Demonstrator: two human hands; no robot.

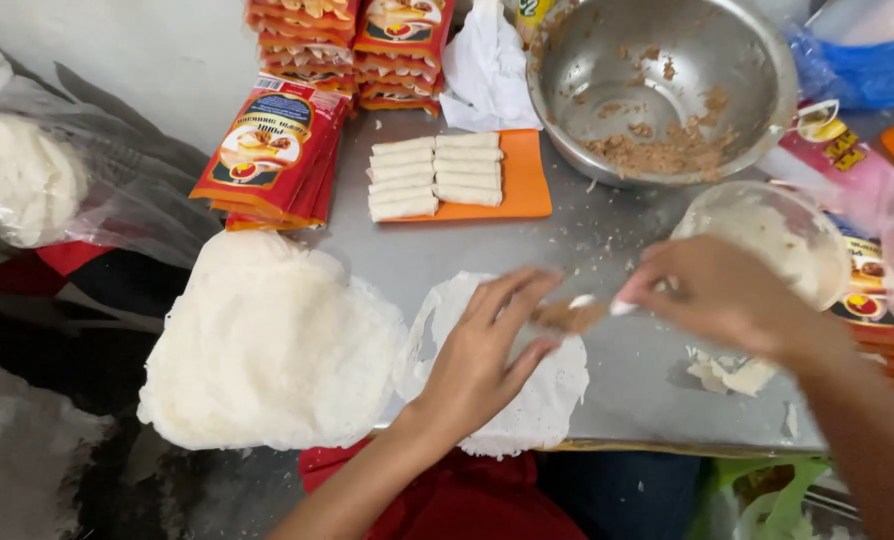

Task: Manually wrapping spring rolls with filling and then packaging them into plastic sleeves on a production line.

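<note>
Head camera looks down on a metal table (627, 390). Left hand (482, 350) lies flat, fingers spread, on a lacy wrapper (542, 400) at the near edge. Right hand (722, 295) pinches a spoon (592, 303) over brown filling (567, 318) on that wrapper. Finished rolls (435, 175) rest on an orange tray (527, 185) near the far edge, beside a steel bowl (667, 60).

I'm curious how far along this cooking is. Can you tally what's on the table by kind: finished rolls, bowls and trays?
Finished white rolls: 10, in two columns of 5
Orange tray under them: 1
Metal bowl with brown filling: 1
Clear bowl by the right hand: 1
Total: 13
</note>
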